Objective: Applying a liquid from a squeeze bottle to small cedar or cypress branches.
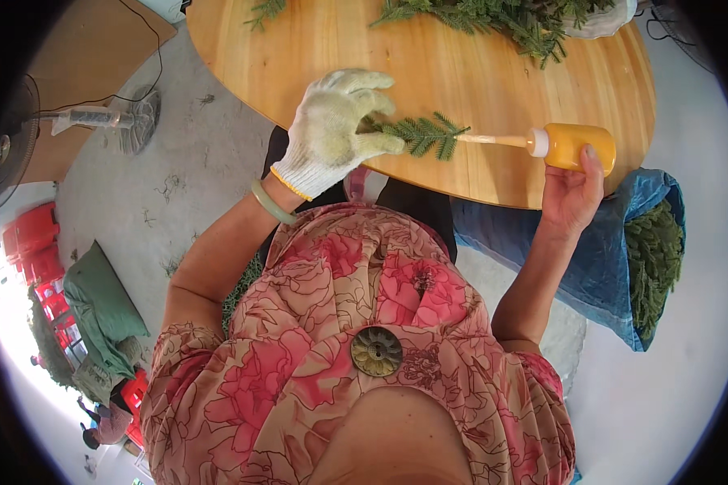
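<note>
My left hand (336, 121), in a white knit glove with a yellow-edged cuff, is closed around the base of a green fir sprig (429, 136) near the table's front edge. The sprig's needled tips point right. My bare right hand (573, 190) grips a squeeze bottle (582, 147) of yellow-orange colour from below. The bottle lies on its side, its long thin nozzle (493, 140) pointing left at the sprig's tip. Nozzle end and needles look close together; whether they touch I cannot tell.
On the round wooden table (315, 48) a heap of fir sprigs (501, 20) lies at the far side, beside a pale plastic bag (603, 20). A blue sack (582, 267) full of greenery stands at right. Fans (12, 141) and a green sack (101, 291) are at left; another person (109, 424) is farther off.
</note>
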Demonstrator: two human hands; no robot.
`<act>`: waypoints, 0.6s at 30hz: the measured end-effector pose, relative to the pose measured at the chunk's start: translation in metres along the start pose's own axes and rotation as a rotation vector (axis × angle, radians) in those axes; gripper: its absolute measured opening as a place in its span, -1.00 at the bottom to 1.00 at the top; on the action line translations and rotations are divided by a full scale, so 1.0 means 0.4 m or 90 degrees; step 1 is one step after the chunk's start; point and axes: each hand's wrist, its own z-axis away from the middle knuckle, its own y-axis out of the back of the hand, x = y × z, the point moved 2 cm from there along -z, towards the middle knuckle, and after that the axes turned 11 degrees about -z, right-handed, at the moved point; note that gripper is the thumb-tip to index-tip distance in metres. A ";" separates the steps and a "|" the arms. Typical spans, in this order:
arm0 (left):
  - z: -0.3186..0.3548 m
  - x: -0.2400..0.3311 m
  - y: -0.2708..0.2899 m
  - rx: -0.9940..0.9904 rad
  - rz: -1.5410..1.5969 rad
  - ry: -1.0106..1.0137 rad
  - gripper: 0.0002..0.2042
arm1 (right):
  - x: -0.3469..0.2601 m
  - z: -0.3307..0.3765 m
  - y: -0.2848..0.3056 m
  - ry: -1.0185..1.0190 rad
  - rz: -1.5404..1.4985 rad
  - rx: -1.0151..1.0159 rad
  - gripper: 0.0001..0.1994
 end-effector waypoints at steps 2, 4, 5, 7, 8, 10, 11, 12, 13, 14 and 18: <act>0.002 0.011 0.006 0.041 -0.004 -0.011 -0.66 | 0.006 0.007 -0.016 -0.008 -0.022 0.018 -0.67; 0.007 0.015 0.011 0.082 -0.008 -0.024 -0.67 | 0.007 0.008 -0.021 -0.014 -0.046 0.036 -0.71; 0.014 0.014 0.007 0.084 0.012 -0.037 -0.70 | 0.009 0.006 -0.017 -0.029 -0.053 0.039 -0.71; 0.016 0.008 0.006 0.086 0.033 -0.052 -0.72 | 0.011 0.001 -0.011 -0.042 -0.062 0.042 -0.71; 0.013 0.003 0.002 0.010 0.071 -0.044 -0.75 | 0.013 -0.001 -0.008 -0.049 -0.074 0.057 -0.67; 0.010 -0.005 -0.002 -0.067 0.108 -0.035 -0.77 | 0.013 0.002 -0.022 -0.057 -0.087 0.071 -0.64; 0.007 -0.009 -0.001 -0.070 0.095 -0.027 -0.77 | 0.013 0.005 -0.034 -0.067 -0.100 0.085 -0.63; 0.005 -0.011 -0.002 -0.073 0.084 -0.021 -0.77 | 0.012 0.007 -0.042 -0.077 -0.112 0.098 -0.62; 0.004 -0.011 0.000 -0.072 0.084 -0.022 -0.77 | 0.012 0.004 -0.041 -0.076 -0.112 0.098 -0.62; 0.002 -0.011 0.005 -0.042 0.026 -0.028 -0.76 | 0.017 -0.002 -0.043 -0.116 -0.184 0.078 -0.62; 0.008 -0.008 0.016 0.020 -0.079 -0.043 -0.66 | 0.052 0.002 -0.089 -0.296 -0.423 -0.010 -0.61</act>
